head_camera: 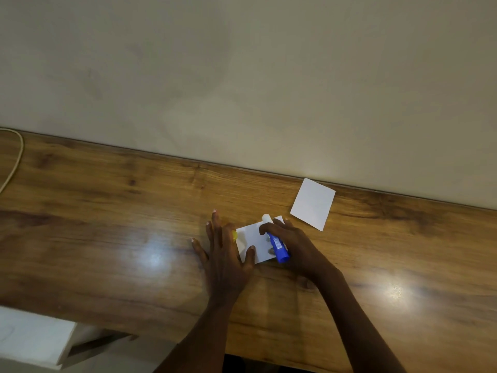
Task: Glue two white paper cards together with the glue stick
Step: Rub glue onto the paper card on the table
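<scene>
A white paper card (pixel 254 238) lies on the wooden table (pixel 107 224) between my hands. My right hand (pixel 293 243) grips a blue glue stick (pixel 278 247), tilted, with its white tip (pixel 266 217) exposed at the card's far edge. My left hand (pixel 223 251) lies flat with fingers spread, its thumb pressing the card's near left corner. A yellow cap (pixel 234 235) peeks out beside the fingers of that hand; I cannot tell whether it is held. A second white card (pixel 313 203) lies apart, further back to the right near the wall.
A plain beige wall (pixel 242 76) rises right behind the table's far edge. A pale cable (pixel 13 162) curls on the table at the far left. A white box-like object (pixel 32 337) sits below the table's front edge at lower left.
</scene>
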Motion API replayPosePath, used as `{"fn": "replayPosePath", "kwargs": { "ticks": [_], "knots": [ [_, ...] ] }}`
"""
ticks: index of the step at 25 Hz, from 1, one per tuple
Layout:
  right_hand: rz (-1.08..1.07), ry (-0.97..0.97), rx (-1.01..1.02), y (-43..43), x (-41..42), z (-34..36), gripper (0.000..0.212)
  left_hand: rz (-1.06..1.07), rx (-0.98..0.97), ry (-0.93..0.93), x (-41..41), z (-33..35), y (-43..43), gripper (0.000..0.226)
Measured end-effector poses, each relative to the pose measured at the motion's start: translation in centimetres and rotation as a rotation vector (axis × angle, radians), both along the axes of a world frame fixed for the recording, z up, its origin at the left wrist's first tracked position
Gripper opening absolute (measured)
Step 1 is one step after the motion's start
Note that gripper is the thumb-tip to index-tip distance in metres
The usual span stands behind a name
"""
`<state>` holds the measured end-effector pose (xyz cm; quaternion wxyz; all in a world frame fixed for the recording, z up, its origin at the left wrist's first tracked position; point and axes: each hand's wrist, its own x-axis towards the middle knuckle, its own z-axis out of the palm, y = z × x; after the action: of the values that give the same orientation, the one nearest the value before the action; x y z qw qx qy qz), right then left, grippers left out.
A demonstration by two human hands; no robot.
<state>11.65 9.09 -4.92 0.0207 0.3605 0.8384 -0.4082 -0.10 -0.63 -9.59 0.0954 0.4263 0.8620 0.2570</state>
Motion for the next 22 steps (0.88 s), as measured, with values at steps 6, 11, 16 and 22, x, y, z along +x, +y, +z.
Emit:
{"fn": "replayPosePath", "kwargs": {
  "ticks": [6, 11, 16, 22],
  "knots": [
    [-0.692, 0.422, -0.362, -3.3, -4.0, -0.9, 0.035, 0.010, 0.017, 0.003, 0.2, 0.3, 0.1, 0.068],
    [-0.669, 0.396, -0.289, -3.2, -4.9, -1.6, 0.011, 0.008, 0.006, 0.007, 0.2, 0.0, 0.1, 0.075],
    [-0.599, 0.384, -0.232, -3.3, -4.7, -1.4, 0.010, -0.025, -0.036, 0.025, 0.0, -0.2, 0.1, 0.076],
    [-0.607, 0.359, -0.060, -2.6, -3.9, -1.1, 0.015, -0.035, -0.036, 0.049, 0.1, 0.0, 0.0, 0.070]
  ]
}}
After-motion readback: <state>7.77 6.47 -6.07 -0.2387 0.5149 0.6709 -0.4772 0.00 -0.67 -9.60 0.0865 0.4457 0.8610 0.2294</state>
